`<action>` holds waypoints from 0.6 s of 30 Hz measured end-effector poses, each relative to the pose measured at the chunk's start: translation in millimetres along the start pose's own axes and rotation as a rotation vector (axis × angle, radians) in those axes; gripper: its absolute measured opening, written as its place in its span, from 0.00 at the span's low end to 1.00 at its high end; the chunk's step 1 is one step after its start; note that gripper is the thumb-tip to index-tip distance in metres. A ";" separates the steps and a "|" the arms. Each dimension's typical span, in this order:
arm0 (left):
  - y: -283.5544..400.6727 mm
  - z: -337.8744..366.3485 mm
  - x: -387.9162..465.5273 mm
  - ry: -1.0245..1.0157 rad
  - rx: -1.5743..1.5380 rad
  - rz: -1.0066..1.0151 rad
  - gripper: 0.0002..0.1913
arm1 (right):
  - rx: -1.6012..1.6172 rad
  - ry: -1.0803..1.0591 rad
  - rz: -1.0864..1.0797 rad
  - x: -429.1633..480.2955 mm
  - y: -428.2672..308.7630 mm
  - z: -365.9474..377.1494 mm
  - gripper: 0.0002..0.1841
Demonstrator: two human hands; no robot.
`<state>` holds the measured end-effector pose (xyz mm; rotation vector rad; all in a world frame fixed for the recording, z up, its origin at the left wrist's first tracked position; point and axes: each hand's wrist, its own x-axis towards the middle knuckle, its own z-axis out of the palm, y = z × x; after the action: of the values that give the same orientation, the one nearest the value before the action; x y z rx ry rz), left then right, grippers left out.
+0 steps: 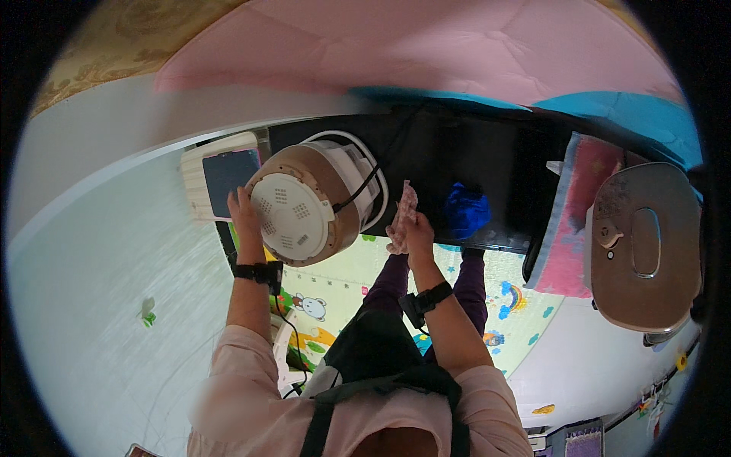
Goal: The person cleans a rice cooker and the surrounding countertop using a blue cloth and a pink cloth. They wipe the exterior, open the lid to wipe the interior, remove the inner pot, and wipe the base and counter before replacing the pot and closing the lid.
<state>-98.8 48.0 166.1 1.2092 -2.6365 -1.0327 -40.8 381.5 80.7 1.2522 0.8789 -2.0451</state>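
Note:
A brown and white rice cooker [302, 211] lies tipped on its side on a black tabletop [422, 165], its round vented base towards me and a black power cord plugged in near the base. My left hand [244, 214] rests against the left edge of that base with its fingers spread. A crumpled pink cloth [404, 220] is in my right hand [420, 234], to the right of the cooker and not touching it. Right of that hand lies a crumpled blue cloth or bag [467, 210].
At the right a brown-lidded appliance [645, 245] stands by a pink and blue cloth [577, 228]. A dark tablet-like board [231, 174] lies on a pale wooden box [194, 183] at the left. A patterned play mat [337, 274] covers the floor.

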 end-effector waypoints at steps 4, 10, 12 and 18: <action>-37.3 3.7 -23.1 -0.084 -0.331 -0.156 0.30 | -0.109 0.042 -0.077 3.0 5.4 2.3 0.08; -32.9 9.8 -39.7 0.108 -0.068 -0.171 0.31 | -0.171 0.059 -0.148 39.2 31.9 -6.1 0.11; -27.7 8.9 -36.6 0.027 -0.229 -0.184 0.31 | -0.170 0.069 -0.205 51.8 41.5 -5.4 0.14; -38.1 7.6 -31.2 -0.064 -0.557 -0.257 0.31 | -0.323 0.130 -0.175 63.6 46.9 -5.5 0.16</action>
<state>-54.9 56.0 144.0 1.3943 -2.0332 -1.7181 -27.5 348.4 10.0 1.1704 1.3614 -1.8688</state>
